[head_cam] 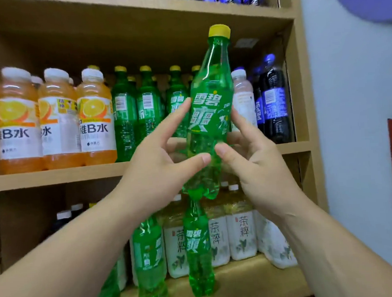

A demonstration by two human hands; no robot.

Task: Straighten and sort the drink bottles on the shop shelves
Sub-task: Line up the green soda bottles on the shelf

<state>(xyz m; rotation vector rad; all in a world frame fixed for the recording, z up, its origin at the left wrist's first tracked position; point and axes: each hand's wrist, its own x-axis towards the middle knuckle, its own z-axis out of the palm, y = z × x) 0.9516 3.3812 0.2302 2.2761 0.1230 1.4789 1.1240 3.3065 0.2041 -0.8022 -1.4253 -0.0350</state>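
Observation:
A green soda bottle (pixel 208 106) with a yellow cap is held up in front of the middle shelf (pixel 54 176), tilted slightly right, label facing me. My left hand (pixel 161 159) holds its left side with thumb and fingertips. My right hand (pixel 253 158) pinches its right side, thumb on the front. Behind it a row of green soda bottles (pixel 146 110) stands on that shelf, several with labels turned away. Two more green soda bottles (pixel 197 249) stand at the front of the lower shelf.
Orange vitamin-water bottles (pixel 56 124) fill the middle shelf's left. A pale pink bottle (pixel 242 99) and dark cola bottles (pixel 273 104) stand at its right. White tea bottles (pixel 240 235) line the lower shelf. The shelf's wooden side panel (pixel 301 84) borders a pale wall.

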